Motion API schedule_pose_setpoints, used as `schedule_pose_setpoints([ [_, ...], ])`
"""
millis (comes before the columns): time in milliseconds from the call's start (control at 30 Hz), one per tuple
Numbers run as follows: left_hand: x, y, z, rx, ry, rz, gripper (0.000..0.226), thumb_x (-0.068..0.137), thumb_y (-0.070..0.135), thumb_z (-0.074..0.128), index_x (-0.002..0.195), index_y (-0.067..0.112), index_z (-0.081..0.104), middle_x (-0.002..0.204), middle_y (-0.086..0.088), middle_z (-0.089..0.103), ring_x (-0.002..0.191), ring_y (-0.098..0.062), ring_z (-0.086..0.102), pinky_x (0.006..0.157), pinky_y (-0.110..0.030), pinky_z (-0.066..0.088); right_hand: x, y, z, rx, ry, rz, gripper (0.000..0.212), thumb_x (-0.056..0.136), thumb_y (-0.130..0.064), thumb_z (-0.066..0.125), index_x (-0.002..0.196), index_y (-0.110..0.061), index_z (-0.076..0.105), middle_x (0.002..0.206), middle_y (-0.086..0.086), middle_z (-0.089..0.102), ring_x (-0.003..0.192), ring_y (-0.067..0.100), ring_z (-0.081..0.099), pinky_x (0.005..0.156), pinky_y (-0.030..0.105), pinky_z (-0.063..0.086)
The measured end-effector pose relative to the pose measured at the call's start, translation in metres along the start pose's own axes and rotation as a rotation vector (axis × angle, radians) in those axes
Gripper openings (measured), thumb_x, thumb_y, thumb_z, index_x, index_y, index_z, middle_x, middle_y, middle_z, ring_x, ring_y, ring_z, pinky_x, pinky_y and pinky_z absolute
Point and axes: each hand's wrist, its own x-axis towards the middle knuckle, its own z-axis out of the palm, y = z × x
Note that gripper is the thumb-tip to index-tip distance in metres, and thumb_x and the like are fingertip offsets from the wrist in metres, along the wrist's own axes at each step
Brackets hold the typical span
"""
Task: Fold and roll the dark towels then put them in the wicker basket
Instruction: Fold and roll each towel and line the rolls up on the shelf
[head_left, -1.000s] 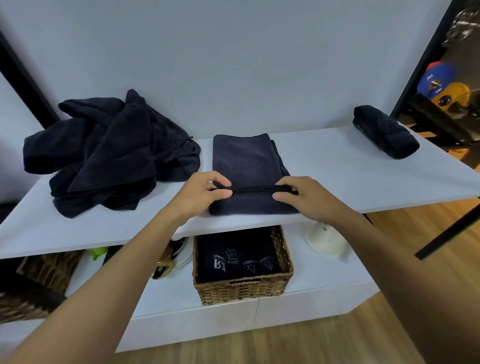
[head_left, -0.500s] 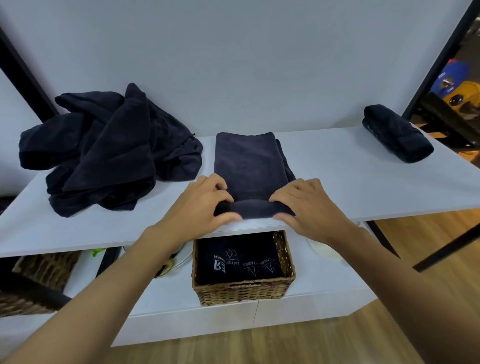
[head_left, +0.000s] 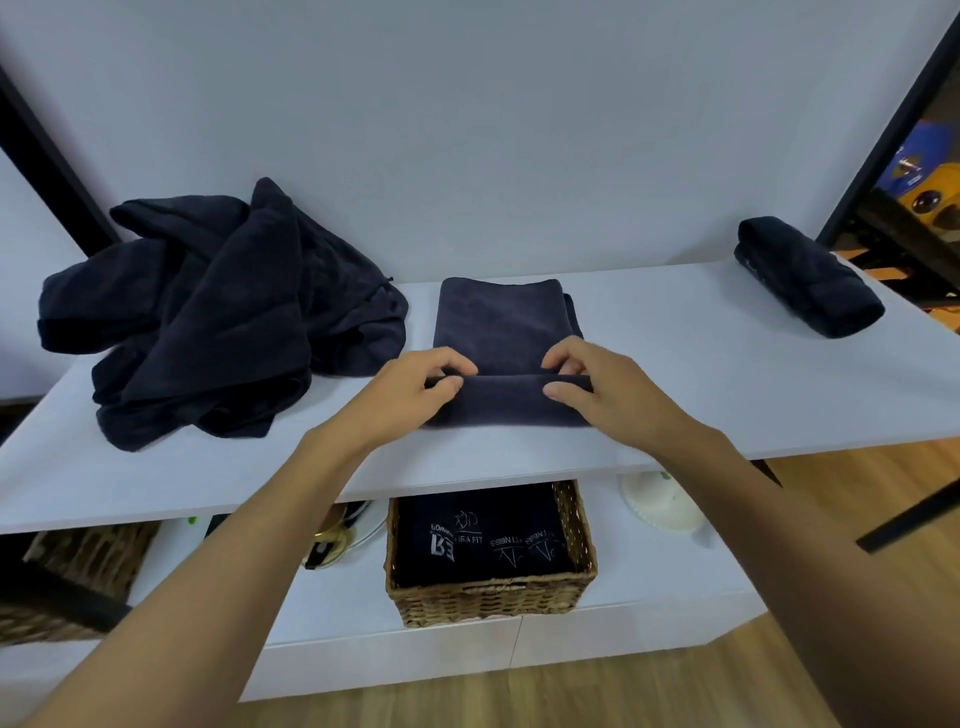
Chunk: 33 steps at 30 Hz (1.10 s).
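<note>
step: rolling the folded towel (head_left: 506, 332) from its near end; first turn formed, looks like the early part of the roll
towel position: flat on the tabletop (head_left: 675, 374), centre, long axis running away from the person; near end close to the front edge
left hand (head_left: 410, 395): pinching the left end of the roll, thumb in front, fingers curled over the top
right hand (head_left: 597, 389): same pinch on the right end of the roll, thumb in front
handling: soft, limp, light cloth; no stiffness, so the roll likely slackens if let go; plush surface, probably grips itself, not slippery
where to hold: both ends of the roll, thumbs behind it, fingers pressing down to keep it tight and even
risk: one side rolling faster gives a cone shape; layers at the right side already look slightly offset
unfolded pile (head_left: 218, 317): heap of dark towels to the left, just beside the folded towel, not touching the hands
rolled towel (head_left: 808, 283): finished roll at far right of the tabletop, well apart
open room: bare tabletop ahead of the roll up to the wall, and to the right
edges: front edge just under the wrists; roll must move away from it
wicker basket (head_left: 491, 597): on the lower shelf below the front edge, holds dark rolled towels with printed logos; looks nearly full, spare room hard to tell
</note>
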Motion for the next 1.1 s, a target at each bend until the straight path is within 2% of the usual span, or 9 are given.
schedule_pose_setpoints([
  [100, 0.008, -0.004, 0.001, -0.018, 0.071, -0.018, 0.009, 0.096, 0.025, 0.06, 0.099, 0.033, 0.061, 0.09, 0.012, 0.066, 0.083, -0.003, 0.058, 0.072, -0.02, 0.042, -0.002, 0.006, 0.008, -0.4, 0.244, -0.268, 0.012, 0.095, -0.019, 0.059, 0.096, -0.024, 0.069, 0.103, -0.005, 0.063, 0.094, 0.02, 0.057, 0.082, 0.036, 0.037],
  [267, 0.01, -0.011, 0.012, 0.218, 0.255, 0.149, 0.015, 0.092, 0.038, 0.06, 0.089, 0.024, 0.066, 0.093, 0.01, 0.059, 0.084, -0.007, 0.056, 0.081, -0.032, 0.05, -0.009, 0.022, 0.016, -0.51, 0.113, -0.301, 0.036, 0.086, -0.043, 0.069, 0.115, -0.023, 0.063, 0.116, -0.005, 0.065, 0.103, 0.021, 0.06, 0.087, 0.038, 0.039],
  [400, -0.003, -0.018, 0.009, 0.567, 0.21, 0.375, 0.06, 0.078, 0.063, 0.061, 0.113, 0.014, 0.07, 0.108, 0.004, 0.058, 0.095, -0.012, 0.046, 0.082, -0.033, 0.048, 0.006, 0.012, 0.004, -0.311, 0.04, -0.204, 0.028, 0.094, -0.034, 0.061, 0.122, -0.027, 0.06, 0.117, -0.011, 0.063, 0.106, 0.015, 0.053, 0.096, 0.035, 0.028],
  [500, -0.001, -0.015, 0.003, 0.479, 0.155, 0.311, 0.047, 0.083, 0.041, 0.073, 0.124, 0.02, 0.063, 0.111, 0.007, 0.06, 0.101, -0.007, 0.038, 0.093, -0.031, 0.04, 0.014, 0.013, -0.004, -0.076, -0.087, -0.082, 0.021, 0.096, -0.035, 0.057, 0.116, -0.029, 0.06, 0.104, -0.014, 0.059, 0.097, 0.011, 0.053, 0.101, 0.038, 0.037],
  [600, 0.012, -0.007, -0.003, 0.268, 0.092, 0.149, 0.029, 0.09, 0.031, 0.067, 0.118, 0.029, 0.059, 0.101, 0.016, 0.057, 0.093, 0.0, 0.044, 0.081, -0.018, 0.037, 0.022, 0.018, -0.007, 0.062, -0.146, 0.036, 0.013, 0.098, -0.04, 0.052, 0.109, -0.034, 0.054, 0.107, -0.014, 0.061, 0.103, 0.016, 0.056, 0.098, 0.039, 0.043],
  [800, 0.044, -0.001, -0.011, 0.157, 0.0, -0.008, 0.019, 0.1, 0.025, 0.053, 0.11, 0.021, 0.067, 0.099, 0.011, 0.066, 0.088, -0.005, 0.056, 0.07, -0.008, 0.037, 0.035, 0.008, 0.0, -0.31, 0.205, -0.191, 0.013, 0.095, -0.034, 0.058, 0.107, -0.032, 0.061, 0.111, -0.014, 0.063, 0.103, 0.015, 0.056, 0.084, 0.034, 0.031],
  [933, 0.059, 0.002, -0.008, 0.163, 0.006, -0.053, 0.017, 0.099, 0.024, 0.053, 0.1, 0.019, 0.069, 0.095, 0.007, 0.067, 0.094, -0.015, 0.06, 0.077, -0.02, 0.043, 0.028, 0.012, 0.014, -0.433, 0.099, -0.245, 0.045, 0.088, -0.042, 0.068, 0.128, -0.026, 0.053, 0.128, -0.008, 0.057, 0.112, 0.018, 0.054, 0.094, 0.034, 0.031],
  [1033, 0.054, -0.003, -0.005, 0.225, 0.173, 0.071, 0.015, 0.091, 0.039, 0.065, 0.093, 0.024, 0.065, 0.095, 0.008, 0.061, 0.088, -0.011, 0.057, 0.081, -0.028, 0.047, 0.036, 0.014, 0.009, -0.293, 0.065, -0.156, 0.035, 0.092, -0.035, 0.064, 0.123, -0.028, 0.051, 0.12, -0.009, 0.061, 0.107, 0.018, 0.055, 0.097, 0.036, 0.031],
  [1100, 0.046, -0.005, -0.002, 0.367, 0.218, 0.161, 0.032, 0.086, 0.048, 0.067, 0.106, 0.024, 0.067, 0.109, 0.008, 0.057, 0.097, -0.012, 0.052, 0.087, -0.028, 0.043, 0.044, 0.015, 0.002, -0.105, -0.003, -0.068, 0.026, 0.093, -0.034, 0.063, 0.118, -0.029, 0.054, 0.115, -0.01, 0.063, 0.104, 0.016, 0.056, 0.1, 0.038, 0.033],
])
